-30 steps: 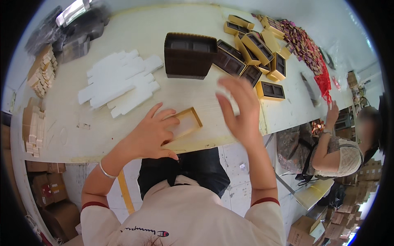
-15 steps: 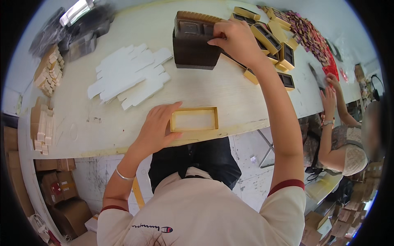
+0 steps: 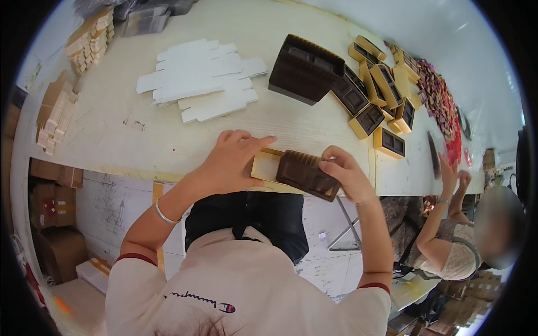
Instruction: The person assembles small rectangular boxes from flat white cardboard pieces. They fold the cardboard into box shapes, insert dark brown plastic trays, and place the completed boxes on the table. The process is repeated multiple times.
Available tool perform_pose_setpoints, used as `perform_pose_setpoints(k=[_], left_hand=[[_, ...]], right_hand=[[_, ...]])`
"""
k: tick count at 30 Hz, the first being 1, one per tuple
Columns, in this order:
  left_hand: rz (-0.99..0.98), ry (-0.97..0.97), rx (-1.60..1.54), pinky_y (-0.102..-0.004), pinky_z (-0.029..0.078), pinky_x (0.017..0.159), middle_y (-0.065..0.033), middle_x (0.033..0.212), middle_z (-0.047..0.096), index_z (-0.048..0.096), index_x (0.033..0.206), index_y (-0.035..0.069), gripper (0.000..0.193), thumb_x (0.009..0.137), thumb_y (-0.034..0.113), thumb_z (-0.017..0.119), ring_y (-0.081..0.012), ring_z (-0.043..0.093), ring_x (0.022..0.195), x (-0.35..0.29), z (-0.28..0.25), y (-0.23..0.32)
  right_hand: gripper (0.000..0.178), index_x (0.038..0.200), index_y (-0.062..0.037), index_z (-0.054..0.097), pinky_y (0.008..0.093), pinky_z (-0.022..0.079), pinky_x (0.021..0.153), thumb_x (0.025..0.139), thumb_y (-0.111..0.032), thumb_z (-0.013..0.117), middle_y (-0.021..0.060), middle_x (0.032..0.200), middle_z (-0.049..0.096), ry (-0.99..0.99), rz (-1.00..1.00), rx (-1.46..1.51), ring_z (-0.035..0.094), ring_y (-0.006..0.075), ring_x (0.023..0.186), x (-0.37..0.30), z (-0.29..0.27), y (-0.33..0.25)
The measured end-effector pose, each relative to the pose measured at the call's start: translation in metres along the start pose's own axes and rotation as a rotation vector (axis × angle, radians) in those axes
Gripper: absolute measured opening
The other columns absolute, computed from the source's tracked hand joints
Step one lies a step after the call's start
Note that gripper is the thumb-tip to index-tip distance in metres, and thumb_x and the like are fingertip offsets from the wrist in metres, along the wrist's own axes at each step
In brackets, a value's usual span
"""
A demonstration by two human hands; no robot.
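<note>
My left hand (image 3: 227,159) grips the left end of a shallow gold box (image 3: 264,168), which lies with its open side up at the table's near edge. Thumb and fingers sit on opposite sides of it. A dark brown plastic tray insert (image 3: 302,172) with moulded hollows is pinched at its right end by my right hand (image 3: 347,175). The insert hangs tilted over the right part of the box and hides it. Farther back stands a stack of the same brown inserts (image 3: 302,73).
Flat white box blanks (image 3: 196,73) lie in a pile at the left. Gold boxes holding brown inserts (image 3: 386,92) are heaped at the right, before many small wrapped pieces (image 3: 440,92). Folded card pieces (image 3: 59,109) line the left edge. A co-worker (image 3: 448,241) sits at the right.
My right hand has come from the insert stack down to the gold box, bringing one brown insert. My left hand still holds the box. The whole view has shifted and turned somewhat.
</note>
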State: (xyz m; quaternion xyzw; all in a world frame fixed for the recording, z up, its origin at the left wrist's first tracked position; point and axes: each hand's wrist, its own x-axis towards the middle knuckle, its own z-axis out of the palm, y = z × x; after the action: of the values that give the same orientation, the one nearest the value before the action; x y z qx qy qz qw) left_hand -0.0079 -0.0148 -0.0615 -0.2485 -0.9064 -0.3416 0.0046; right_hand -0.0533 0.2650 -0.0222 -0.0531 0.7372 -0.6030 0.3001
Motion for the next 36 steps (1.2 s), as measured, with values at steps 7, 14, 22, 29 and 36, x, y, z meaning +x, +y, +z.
perform_pose_setpoints(k=[7, 14, 22, 29, 36], left_hand=[[-0.043, -0.058, -0.112, -0.0406, 0.049, 0.082, -0.0085, 0.115, 0.057, 0.048, 0.131, 0.015, 0.069, 0.070, 0.021, 0.079, -0.0332, 0.060, 0.096, 0.006, 0.010, 0.008], [-0.054, -0.077, -0.167, -0.0402, 0.051, 0.080, -0.0084, 0.115, 0.057, 0.049, 0.125, 0.014, 0.062, 0.071, 0.020, 0.079, -0.0327, 0.061, 0.096, 0.007, 0.005, 0.004], [-0.051, -0.081, -0.176, -0.0410, 0.049, 0.084, -0.0088, 0.119, 0.057, 0.044, 0.134, 0.015, 0.073, 0.070, 0.019, 0.080, -0.0333, 0.060, 0.100, 0.010, 0.008, 0.002], [0.031, -0.158, -0.200, -0.0392, 0.051, 0.081, -0.0077, 0.120, 0.057, 0.046, 0.133, 0.015, 0.074, 0.067, 0.014, 0.080, -0.0316, 0.061, 0.097, 0.017, 0.005, -0.001], [0.023, -0.176, -0.213, -0.0387, 0.051, 0.079, -0.0066, 0.122, 0.056, 0.050, 0.130, 0.013, 0.070, 0.067, 0.013, 0.080, -0.0313, 0.061, 0.095, 0.020, 0.003, -0.005]], right_hand=[[0.008, 0.095, -0.0046, 0.056, 0.0233, 0.045, 0.067, 0.091, -0.010, 0.062, 0.0064, 0.089, 0.060, 0.107, -0.326, -0.348, 0.054, 0.0116, 0.074, 0.020, 0.028, 0.002], [0.065, 0.123, -0.0051, 0.058, 0.0398, 0.048, 0.080, 0.065, -0.024, 0.082, 0.0137, 0.109, 0.057, 0.075, -0.866, -1.058, 0.057, 0.0329, 0.098, -0.013, 0.039, -0.004], [0.050, 0.116, -0.0032, 0.065, 0.0351, 0.048, 0.073, 0.066, -0.010, 0.074, 0.0129, 0.097, 0.060, 0.007, -0.628, -0.808, 0.055, 0.0278, 0.081, -0.020, 0.012, -0.004], [0.059, 0.123, -0.0113, 0.062, 0.0364, 0.049, 0.073, 0.066, -0.016, 0.077, 0.0119, 0.099, 0.052, 0.100, -0.791, -1.168, 0.054, 0.0267, 0.083, -0.002, 0.029, 0.010], [0.061, 0.132, -0.0150, 0.055, 0.0373, 0.047, 0.078, 0.078, -0.036, 0.072, 0.0133, 0.104, 0.048, 0.041, -0.683, -1.250, 0.052, 0.0273, 0.088, -0.013, 0.032, 0.009]])
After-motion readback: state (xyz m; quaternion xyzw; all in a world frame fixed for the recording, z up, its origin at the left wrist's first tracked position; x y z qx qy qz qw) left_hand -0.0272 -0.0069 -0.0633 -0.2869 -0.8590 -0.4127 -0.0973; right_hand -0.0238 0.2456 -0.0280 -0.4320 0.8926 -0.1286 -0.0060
